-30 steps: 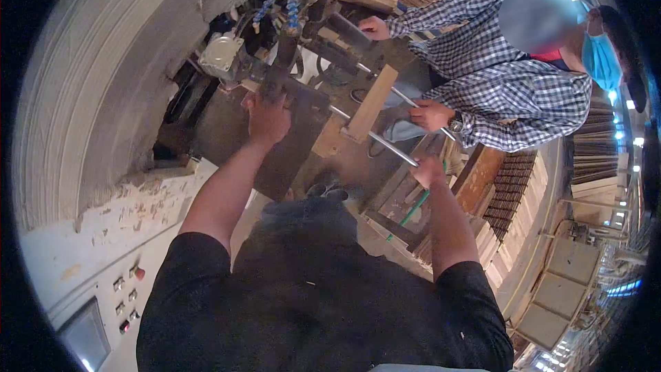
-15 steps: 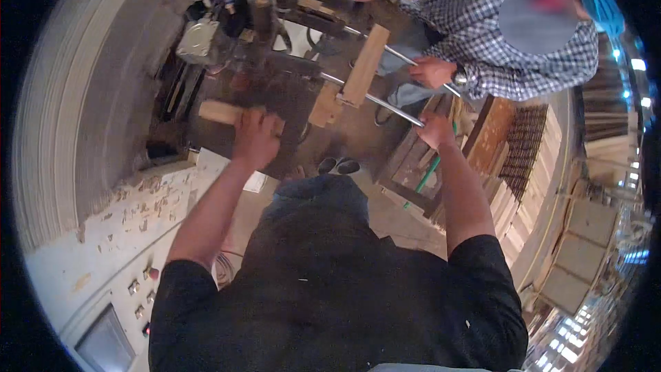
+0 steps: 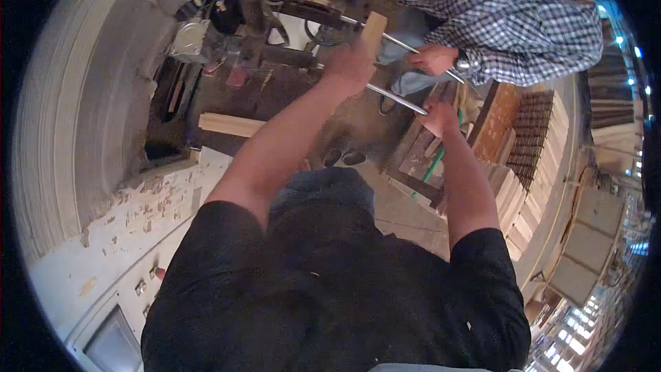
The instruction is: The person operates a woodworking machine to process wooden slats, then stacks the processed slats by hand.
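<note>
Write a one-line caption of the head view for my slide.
Left hand at the wooden slat, right hand gripping a metal rod, a co-worker's hand on the next rod.

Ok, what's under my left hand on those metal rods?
A pale wooden piece pokes out above the left hand, lying across the rods. Its lower part and the grip on it are covered.

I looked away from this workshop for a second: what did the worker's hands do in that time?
The left hand let go of the wood block, now lying on the machine table, and swung right to the wooden slat. The right hand stayed on the metal rod; the co-worker's hand too.
</note>
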The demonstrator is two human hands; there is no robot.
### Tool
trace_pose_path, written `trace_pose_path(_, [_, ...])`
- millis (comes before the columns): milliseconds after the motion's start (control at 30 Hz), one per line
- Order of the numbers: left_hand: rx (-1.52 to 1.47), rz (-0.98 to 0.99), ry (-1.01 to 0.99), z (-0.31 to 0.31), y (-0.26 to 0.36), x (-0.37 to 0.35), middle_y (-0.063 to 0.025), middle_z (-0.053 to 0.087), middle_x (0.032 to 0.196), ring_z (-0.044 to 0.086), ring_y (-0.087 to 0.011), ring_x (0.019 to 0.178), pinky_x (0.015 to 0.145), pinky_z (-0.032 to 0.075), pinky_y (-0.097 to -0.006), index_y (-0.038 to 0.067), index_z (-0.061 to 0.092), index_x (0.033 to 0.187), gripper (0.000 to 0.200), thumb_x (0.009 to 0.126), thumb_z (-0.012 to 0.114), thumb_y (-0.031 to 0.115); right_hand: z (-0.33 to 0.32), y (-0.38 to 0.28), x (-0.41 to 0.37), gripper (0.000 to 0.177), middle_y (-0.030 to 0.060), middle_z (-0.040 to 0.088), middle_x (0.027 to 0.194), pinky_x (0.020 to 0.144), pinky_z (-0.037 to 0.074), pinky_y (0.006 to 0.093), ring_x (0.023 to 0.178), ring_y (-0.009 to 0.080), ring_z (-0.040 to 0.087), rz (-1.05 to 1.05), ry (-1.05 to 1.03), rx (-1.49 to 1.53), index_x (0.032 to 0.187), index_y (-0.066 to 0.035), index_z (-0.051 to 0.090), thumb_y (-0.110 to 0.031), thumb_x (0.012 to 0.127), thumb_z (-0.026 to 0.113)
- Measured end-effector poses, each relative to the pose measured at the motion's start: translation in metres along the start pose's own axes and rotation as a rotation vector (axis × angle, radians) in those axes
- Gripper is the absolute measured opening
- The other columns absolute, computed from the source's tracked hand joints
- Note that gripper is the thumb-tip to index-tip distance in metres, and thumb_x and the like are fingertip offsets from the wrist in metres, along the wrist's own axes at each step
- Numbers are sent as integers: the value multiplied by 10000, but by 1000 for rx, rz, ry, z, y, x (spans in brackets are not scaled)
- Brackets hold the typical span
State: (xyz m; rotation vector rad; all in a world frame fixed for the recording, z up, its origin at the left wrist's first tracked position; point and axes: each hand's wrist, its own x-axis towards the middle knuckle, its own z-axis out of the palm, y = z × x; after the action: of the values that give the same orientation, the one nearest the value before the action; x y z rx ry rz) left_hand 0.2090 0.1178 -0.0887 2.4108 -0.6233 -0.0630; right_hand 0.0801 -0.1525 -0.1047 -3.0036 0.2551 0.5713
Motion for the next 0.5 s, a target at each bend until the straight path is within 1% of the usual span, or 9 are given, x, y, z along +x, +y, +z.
trace_pose_path(67, [-93,-264,-122,16,-8,14,-276,663,1001,639,-468,956,850,500,-538,8,497,1204,442,894,651,284,-3,-1,-1,474,166,712,1057,888,535,457,1022,374,669,33,-22,65,1086,-103,681,-405,727,753])
trace_pose_path(100, [-87,-279,-111,17,-11,13,-276,663,1001,639,-468,956,850,500,-538,8,497,1204,442,894,651,284,-3,-1,1,474,166,712,1057,888,535,457,1022,374,669,14,-22,64,1086,-103,681,-405,727,753])
trace_pose_path(167, [-78,-146,73,-4,2,0,-262,682,923,652,-467,928,804,521,-532,33,487,1225,467,892,660,311,4,2,2,482,165,713,1050,897,531,468,1026,377,667,42,-4,69,1095,-116,678,-420,729,752])
trace_pose_path(233, [-117,-200,2,-26,12,-17,-277,673,998,656,-443,957,777,535,-518,31,513,1238,419,908,644,253,19,12,6,477,163,711,1050,902,529,478,1029,385,663,81,5,101,1093,-126,670,-425,730,752])
trace_pose_path(300, [-278,121,273,-38,5,-52,-262,670,1014,682,-385,933,798,547,-472,15,550,1222,350,915,638,159,14,9,6,465,170,707,1052,905,526,486,1032,394,660,65,-6,52,1089,-141,668,-436,736,742])
trace_pose_path(333, [-415,101,333,-52,7,-77,-226,670,1022,683,-336,931,818,543,-429,11,567,1205,324,910,642,119,14,9,7,465,170,707,1052,905,526,486,1032,394,660,54,-1,47,1089,-141,668,-436,736,742])
trace_pose_path(400, [-555,-23,466,-75,1,-132,-147,663,1028,664,-243,943,856,526,-356,13,581,1190,297,909,652,79,23,15,7,378,159,725,922,791,553,453,902,367,692,-51,167,22,1027,-116,680,-352,741,754])
trace_pose_path(433, [-558,-125,541,-81,-9,-155,-103,655,1025,644,-199,958,874,512,-325,20,578,1190,294,913,658,78,23,16,7,378,159,725,922,791,553,453,902,367,692,-60,167,20,1027,-116,680,-352,741,754])
trace_pose_path(500, [-731,-347,737,-71,-47,-197,-61,637,1047,615,-162,976,881,496,-300,38,580,1159,233,939,640,89,21,16,10,425,185,709,1022,881,535,501,999,399,667,-13,14,-4,1089,-150,671,-393,746,737])
